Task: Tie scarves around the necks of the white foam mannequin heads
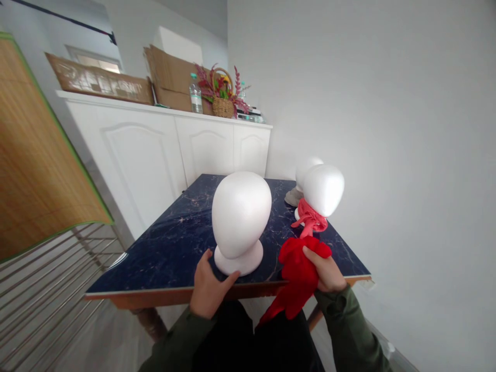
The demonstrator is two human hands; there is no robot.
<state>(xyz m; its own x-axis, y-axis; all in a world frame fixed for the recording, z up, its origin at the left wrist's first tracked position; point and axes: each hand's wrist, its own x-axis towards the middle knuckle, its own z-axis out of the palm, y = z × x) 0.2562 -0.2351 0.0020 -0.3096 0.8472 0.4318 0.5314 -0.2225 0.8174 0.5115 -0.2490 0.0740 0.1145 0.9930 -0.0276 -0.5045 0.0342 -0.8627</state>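
A white mannequin head (pixel 241 214) stands upright near the front edge of the dark blue marbled table (pixel 174 232). My left hand (pixel 212 284) is at the left front of its round base, thumb and fingers apart around the rim; whether it presses on the base is hard to tell. In my right hand (pixel 327 268) is a bunched bright red cloth (pixel 300 274), its lower end hanging over the table edge toward my lap. Behind that hand, a second white head (pixel 323 190) has a pinkish-red scarf (pixel 310 219) knotted around its neck.
A third white head (pixel 306 168) with grey cloth (pixel 293 197) at its base stands at the back right. Beyond the table, a white cabinet (pixel 205 144) bears cardboard boxes, a bottle and a flower basket (pixel 223 107). A metal rack (pixel 58 279) stands left.
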